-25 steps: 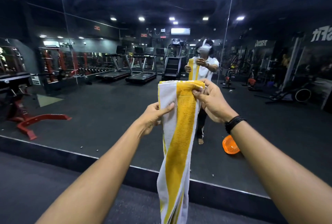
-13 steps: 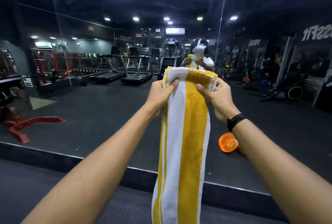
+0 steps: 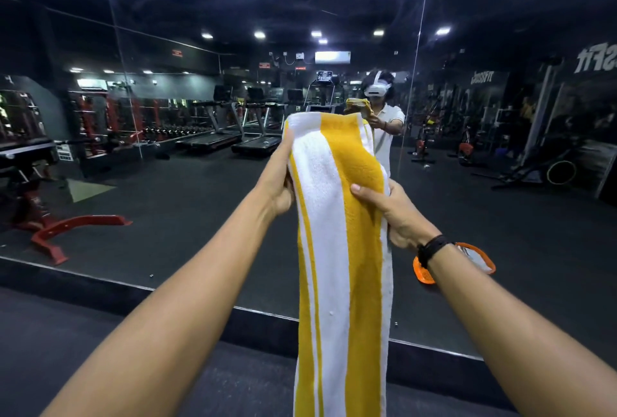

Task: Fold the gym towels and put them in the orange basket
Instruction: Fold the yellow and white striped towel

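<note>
At the far left of the frame a red-framed bench [image 3: 50,216] stands on the dark floor [image 3: 187,216], seen in the wall mirror [image 3: 167,49]. Further right in the reflection, a row of treadmills [image 3: 233,136] sits under ceiling lights.

The left hand [image 3: 278,179], just left of centre, grips the left edge of the towel [image 3: 337,233]; its fingers go behind the cloth and cannot be seen, while the palm side lies against the edge. The towel is white with a broad yellow stripe and thin yellow lines, folded lengthwise into a long band. Its top fold rises at centre frame above both hands and the rest hangs straight down out of the bottom edge.

The right hand [image 3: 394,213], right of centre and lower than the left, pinches the towel's right edge, thumb on the yellow stripe in front and fingers curled behind. A black band [image 3: 432,248] circles that wrist.

Just right of the wrist, the orange basket [image 3: 424,274] shows on the floor in the mirror, partly hidden by the forearm, well apart from the towel. Above it the person's reflection [image 3: 384,122] holds the towel up. Gym machines fill the right of the frame.
</note>
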